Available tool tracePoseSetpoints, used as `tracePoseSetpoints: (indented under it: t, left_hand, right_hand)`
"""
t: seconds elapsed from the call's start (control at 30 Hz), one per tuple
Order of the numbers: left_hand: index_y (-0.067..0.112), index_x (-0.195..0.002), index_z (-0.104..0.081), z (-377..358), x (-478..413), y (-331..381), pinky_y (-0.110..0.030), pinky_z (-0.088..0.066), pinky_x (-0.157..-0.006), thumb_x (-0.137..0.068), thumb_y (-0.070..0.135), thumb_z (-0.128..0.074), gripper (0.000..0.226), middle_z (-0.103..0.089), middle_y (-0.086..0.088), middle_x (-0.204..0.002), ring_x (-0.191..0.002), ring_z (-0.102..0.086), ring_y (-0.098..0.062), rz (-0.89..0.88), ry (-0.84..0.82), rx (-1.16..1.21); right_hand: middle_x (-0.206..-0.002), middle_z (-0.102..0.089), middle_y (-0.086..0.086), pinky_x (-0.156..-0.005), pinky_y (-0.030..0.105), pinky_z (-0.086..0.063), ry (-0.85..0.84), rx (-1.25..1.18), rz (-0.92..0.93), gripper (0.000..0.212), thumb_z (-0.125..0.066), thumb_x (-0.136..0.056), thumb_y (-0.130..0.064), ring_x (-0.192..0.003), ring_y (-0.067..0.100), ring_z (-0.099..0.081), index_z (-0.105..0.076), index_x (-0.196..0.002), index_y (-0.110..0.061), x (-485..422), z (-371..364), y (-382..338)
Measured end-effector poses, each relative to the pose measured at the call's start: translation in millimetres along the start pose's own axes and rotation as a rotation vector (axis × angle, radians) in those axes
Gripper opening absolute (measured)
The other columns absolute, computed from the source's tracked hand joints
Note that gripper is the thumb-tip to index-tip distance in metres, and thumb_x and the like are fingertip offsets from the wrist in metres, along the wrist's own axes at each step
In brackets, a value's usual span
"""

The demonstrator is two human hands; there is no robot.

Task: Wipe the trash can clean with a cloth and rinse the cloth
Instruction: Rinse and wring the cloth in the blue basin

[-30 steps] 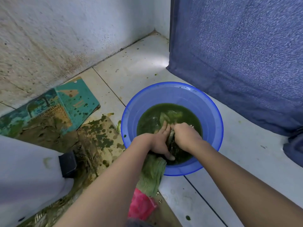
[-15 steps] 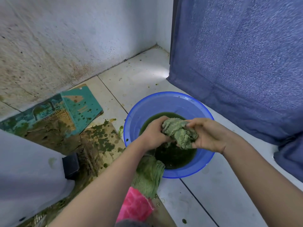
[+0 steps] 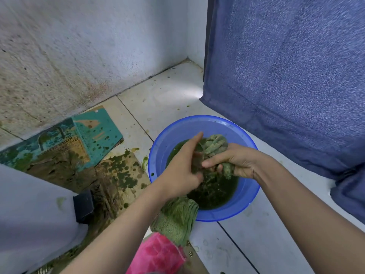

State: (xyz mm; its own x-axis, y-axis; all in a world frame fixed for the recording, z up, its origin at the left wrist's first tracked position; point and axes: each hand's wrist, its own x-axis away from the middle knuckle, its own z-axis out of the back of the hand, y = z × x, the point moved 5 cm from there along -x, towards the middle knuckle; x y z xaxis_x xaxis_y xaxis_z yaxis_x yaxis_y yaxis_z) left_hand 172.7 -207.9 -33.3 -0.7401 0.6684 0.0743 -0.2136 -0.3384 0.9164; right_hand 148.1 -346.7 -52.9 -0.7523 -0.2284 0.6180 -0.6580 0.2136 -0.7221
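A home's washing corner. The stained white plaster wall (image 3: pixel 83 56) meets a pale tiled floor (image 3: pixel 167 95). A blue fabric curtain (image 3: pixel 286 76) hangs beside it.

You can find lettering only on the teal printed cardboard sheet (image 3: pixel 94 131) lying on the tiled floor (image 3: pixel 167 95). Two short lines of pale capitals cross its tan patch, upside down to you. They are blurred and spattered with green stains, so you cannot read any word.
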Motion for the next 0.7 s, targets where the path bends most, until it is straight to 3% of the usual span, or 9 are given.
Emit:
tracePoseSetpoints:
  t: [0.07,0.1,0.13,0.2,0.27,0.4,0.47,0.57,0.7]
  left_hand:
    - [0.047,-0.151,0.006,-3,-1,5,-0.033,-0.033,-0.103,-0.075,-0.008,-0.058,0.113,-0.004,0.011,-0.164,-0.138,-0.026,-0.014,-0.229,-0.057,-0.701]
    - [0.049,-0.150,0.010,-10,-1,7,-0.036,-0.034,-0.097,-0.077,-0.003,-0.059,0.113,0.002,0.012,-0.165,-0.133,-0.028,-0.022,-0.354,-0.061,-0.892]
    - [0.044,-0.153,0.007,-18,-2,6,-0.039,-0.039,-0.092,-0.082,0.005,-0.062,0.106,-0.004,0.008,-0.165,-0.124,-0.035,-0.030,-0.464,-0.057,-0.961]
    - [0.024,-0.157,-0.011,-23,-12,-1,-0.045,-0.048,-0.084,-0.086,0.016,-0.069,0.091,-0.033,-0.004,-0.158,-0.102,-0.047,-0.034,-0.506,-0.042,-0.957]
    - [0.007,-0.152,-0.030,-22,-26,-11,-0.043,-0.051,-0.079,-0.074,0.011,-0.078,0.092,-0.054,-0.014,-0.138,-0.095,-0.053,-0.034,-0.433,-0.053,-0.994]
    - [0.009,-0.133,-0.047,-24,-43,-20,-0.032,-0.040,-0.084,-0.088,0.017,-0.066,0.050,-0.056,-0.010,-0.124,-0.110,-0.050,-0.027,-0.210,-0.110,-1.043]
    - [0.010,-0.123,-0.051,-27,-46,-28,-0.030,-0.040,-0.082,-0.090,0.016,-0.063,0.036,-0.056,-0.009,-0.121,-0.109,-0.052,-0.024,-0.123,-0.130,-1.037]
    - [0.009,-0.119,-0.054,-29,-47,-38,-0.032,-0.043,-0.080,-0.090,0.017,-0.064,0.032,-0.059,-0.009,-0.116,-0.107,-0.056,-0.026,-0.054,-0.169,-1.028]
    - [0.009,-0.112,-0.056,-32,-46,-45,-0.035,-0.046,-0.075,-0.092,0.014,-0.059,0.021,-0.063,-0.008,-0.108,-0.099,-0.062,-0.027,0.022,-0.223,-1.022]
  right_hand:
    - [-0.078,-0.063,0.010,-0.043,0.014,-0.044,0.030,0.099,-0.051,0.031,-0.072,-0.073,0.018,-0.062,0.013,-0.058,-0.070,-0.095,-0.004,-5,0,7]
    - [-0.078,-0.062,0.009,-0.044,0.014,-0.045,0.019,0.180,-0.064,0.035,-0.068,-0.075,0.019,-0.065,0.012,-0.058,-0.068,-0.100,-0.004,-7,-4,11]
    - [-0.079,-0.063,0.008,-0.046,0.014,-0.046,0.024,0.270,-0.072,0.035,-0.064,-0.078,0.020,-0.068,0.012,-0.058,-0.067,-0.101,-0.005,-10,-8,13]
    - [-0.076,-0.066,0.009,-0.045,0.015,-0.045,0.077,0.392,-0.084,0.032,-0.061,-0.077,0.021,-0.066,0.013,-0.060,-0.066,-0.092,-0.007,-16,-13,14]
    - [-0.064,-0.063,0.012,-0.042,0.018,-0.039,0.110,0.466,-0.094,0.032,-0.064,-0.069,0.023,-0.055,0.016,-0.055,-0.063,-0.081,-0.007,-22,-15,11]
    - [-0.050,-0.054,0.005,-0.043,0.024,-0.034,0.252,0.631,-0.127,0.033,-0.068,-0.064,0.020,-0.048,0.016,-0.043,-0.058,-0.068,-0.011,-34,-8,11]
    - [-0.059,-0.057,0.006,-0.044,0.024,-0.038,0.313,0.673,-0.119,0.031,-0.071,-0.064,0.016,-0.054,0.018,-0.050,-0.059,-0.076,-0.010,-38,-7,18]
    - [-0.080,-0.065,0.011,-0.057,0.032,-0.051,0.387,0.722,-0.105,0.033,-0.073,-0.064,0.009,-0.071,0.022,-0.060,-0.062,-0.089,-0.009,-45,-8,29]
    - [-0.087,-0.067,0.010,-0.058,0.030,-0.053,0.446,0.782,-0.118,0.027,-0.072,-0.067,0.003,-0.072,0.020,-0.063,-0.065,-0.091,-0.008,-54,-7,42]
